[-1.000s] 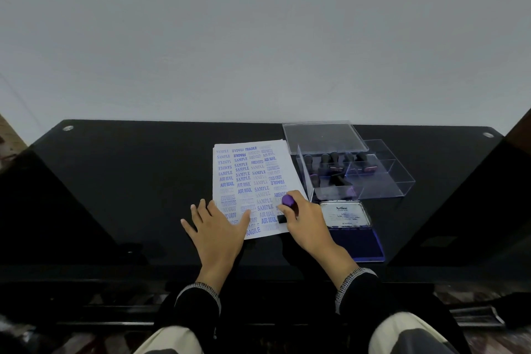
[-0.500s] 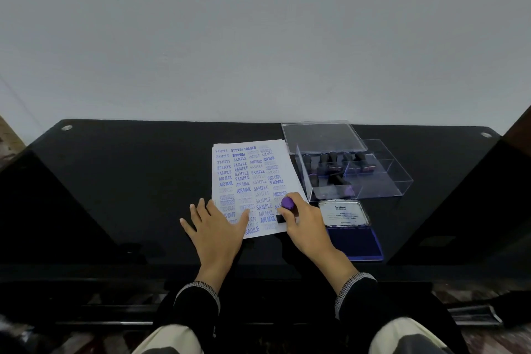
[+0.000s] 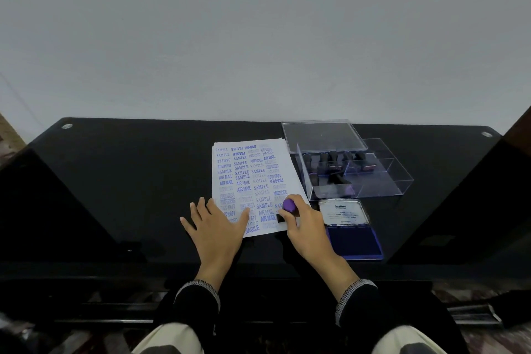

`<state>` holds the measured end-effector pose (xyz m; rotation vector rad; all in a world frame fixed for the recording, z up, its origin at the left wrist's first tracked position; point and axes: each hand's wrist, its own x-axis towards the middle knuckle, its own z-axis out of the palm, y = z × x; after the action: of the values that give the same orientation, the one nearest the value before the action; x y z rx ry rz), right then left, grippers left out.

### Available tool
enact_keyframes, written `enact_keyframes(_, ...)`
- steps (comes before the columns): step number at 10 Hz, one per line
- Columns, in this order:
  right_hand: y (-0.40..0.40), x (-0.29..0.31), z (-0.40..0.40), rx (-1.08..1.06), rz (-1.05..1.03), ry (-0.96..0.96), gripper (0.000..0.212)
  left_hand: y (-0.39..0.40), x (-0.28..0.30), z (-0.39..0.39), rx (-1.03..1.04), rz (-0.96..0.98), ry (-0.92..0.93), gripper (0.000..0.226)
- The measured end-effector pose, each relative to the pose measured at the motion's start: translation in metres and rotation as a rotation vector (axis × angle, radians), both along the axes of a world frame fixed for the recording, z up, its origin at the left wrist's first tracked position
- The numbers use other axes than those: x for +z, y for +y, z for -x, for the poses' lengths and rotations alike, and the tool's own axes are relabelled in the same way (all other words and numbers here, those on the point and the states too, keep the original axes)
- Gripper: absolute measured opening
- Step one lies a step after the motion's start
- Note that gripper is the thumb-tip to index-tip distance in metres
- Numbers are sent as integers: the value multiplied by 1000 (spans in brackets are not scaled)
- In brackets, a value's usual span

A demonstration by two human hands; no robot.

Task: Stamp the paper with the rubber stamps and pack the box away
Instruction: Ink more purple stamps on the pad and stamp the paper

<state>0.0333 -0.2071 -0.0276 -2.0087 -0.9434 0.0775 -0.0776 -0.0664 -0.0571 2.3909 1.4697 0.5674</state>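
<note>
- Little has moved since the earlier frames: the right hand (image 3: 309,227) keeps its grip on one purple-knobbed rubber stamp (image 3: 288,208), base down on the paper's near right corner.
- Left hand (image 3: 214,228): flat, fingers spread, pressing the sheet's near left edge.
- One paper sheet (image 3: 253,181) lies on the black glass table (image 3: 129,181), covered with blue imprints such as SAMPLE, AIR MAIL, FRAGILE.
- One clear plastic box (image 3: 373,178) stands just right of the sheet; several dark stamps (image 3: 334,158) stand inside, exact count unclear.
- One clear lid (image 3: 323,135) rests behind the box.
- One open Artline ink pad (image 3: 355,241) sits near the box, beside the right hand.
</note>
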Motion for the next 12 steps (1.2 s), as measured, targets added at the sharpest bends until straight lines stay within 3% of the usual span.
enact_keyframes(3,9,11,-13,60,79,17,6,0,0,0,-1,-7,11,96)
enact_keyframes(5,0,-1,-2,20,-5,22,10,0,0,0,0,-15,17,95)
enact_keyframes(9,3,4,-6,41,22,39,11,0,0,0,-2,-2,18,95)
enact_keyframes(10,3,7,-15,51,45,180,10,0,0,0,-2,-3,4,95)
enact_keyframes(11,-1,9,-25,-52,-119,377,2,0,0,0,-3,3,11,95)
enact_keyframes(12,-9,14,-31,-141,-339,567,8,0,1,0,-3,-1,5,96)
